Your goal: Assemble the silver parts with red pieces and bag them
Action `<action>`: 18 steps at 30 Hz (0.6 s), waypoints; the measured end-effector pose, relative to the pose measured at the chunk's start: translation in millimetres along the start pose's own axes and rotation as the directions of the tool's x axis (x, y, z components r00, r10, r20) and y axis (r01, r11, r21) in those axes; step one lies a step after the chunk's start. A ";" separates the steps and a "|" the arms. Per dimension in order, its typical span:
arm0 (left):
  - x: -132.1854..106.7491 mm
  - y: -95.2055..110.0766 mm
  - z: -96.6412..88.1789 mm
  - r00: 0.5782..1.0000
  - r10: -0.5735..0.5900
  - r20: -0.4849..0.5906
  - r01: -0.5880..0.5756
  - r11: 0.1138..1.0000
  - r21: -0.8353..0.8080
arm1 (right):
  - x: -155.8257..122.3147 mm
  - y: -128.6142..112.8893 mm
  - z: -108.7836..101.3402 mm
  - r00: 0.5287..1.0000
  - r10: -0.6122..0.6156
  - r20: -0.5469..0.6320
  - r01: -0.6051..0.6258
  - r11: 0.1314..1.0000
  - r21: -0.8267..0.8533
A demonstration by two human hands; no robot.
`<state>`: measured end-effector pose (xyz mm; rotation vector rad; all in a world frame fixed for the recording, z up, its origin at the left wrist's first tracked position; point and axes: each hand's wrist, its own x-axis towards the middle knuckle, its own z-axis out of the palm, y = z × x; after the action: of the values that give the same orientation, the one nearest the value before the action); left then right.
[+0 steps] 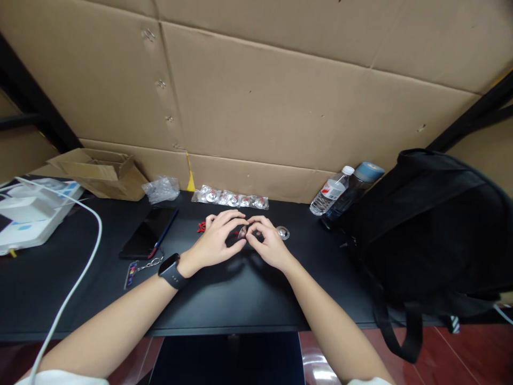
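Observation:
My left hand (216, 239), with a black watch on its wrist, and my right hand (267, 241) meet over the middle of the black table (224, 299). Together their fingertips pinch a small clear part (242, 232) with a bit of red on it. A red piece (201, 227) lies just left of my left hand. A small clear round part (282, 232) lies on the table just right of my right hand. A strip of clear bags (230, 198) with similar round parts lies behind the hands, by the cardboard wall.
A black phone (149, 232) and a keychain (138, 267) lie to the left, beside a white cable (76, 283) and a white box (30, 214). A cardboard box (100, 172) and crumpled plastic (161, 188) sit at the back. Two bottles (340, 192) and a black backpack (433, 235) stand on the right.

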<state>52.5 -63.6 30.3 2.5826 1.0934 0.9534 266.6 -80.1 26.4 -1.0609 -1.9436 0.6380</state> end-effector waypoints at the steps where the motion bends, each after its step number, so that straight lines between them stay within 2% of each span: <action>1: -0.3 -0.2 1.0 1.000 0.002 0.011 -0.002 1.000 0.008 | -0.1 0.5 0.1 1.000 -0.004 -0.002 0.004 1.000 -0.005; 12: -1.7 -8.9 5.5 0.985 -0.007 0.172 -0.003 0.998 0.060 | -0.1 5.4 1.7 1.000 0.014 -0.002 -0.014 1.000 0.004; 18: -0.8 -12.6 3.7 0.980 -0.046 0.194 0.034 0.997 0.066 | 2.5 3.7 -1.5 0.999 0.021 -0.047 -0.021 1.000 -0.001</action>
<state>47.0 -54.8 22.1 2.6257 1.1328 0.6495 268.7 -75.9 25.5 -1.0898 -1.8955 0.6182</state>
